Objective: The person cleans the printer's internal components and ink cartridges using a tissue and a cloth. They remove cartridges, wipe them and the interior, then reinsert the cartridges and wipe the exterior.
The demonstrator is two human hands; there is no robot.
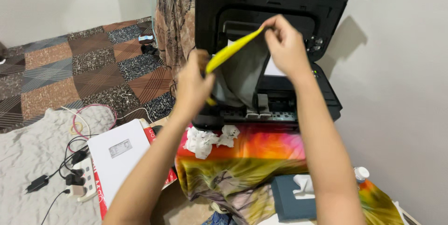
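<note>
Both hands pinch a yellow strip [232, 49], left hand [195, 90] low, right hand [285, 48] high, its length slanting up-right before the open black printer [326, 94].

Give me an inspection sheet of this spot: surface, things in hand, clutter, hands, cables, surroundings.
Surface: bright tie-dye cloth covering a low stand.
Things in hand: yellow strip stretched between both hands before the open black printer.
Clutter: crumpled tissues, white box, tissue box.
Hands: left hand grips the strip's lower end; right hand pinches its upper end.
Cables: power strip with plugs, loose cords on the grey sheet.
Surroundings: patterned carpet, pale walls.
</note>
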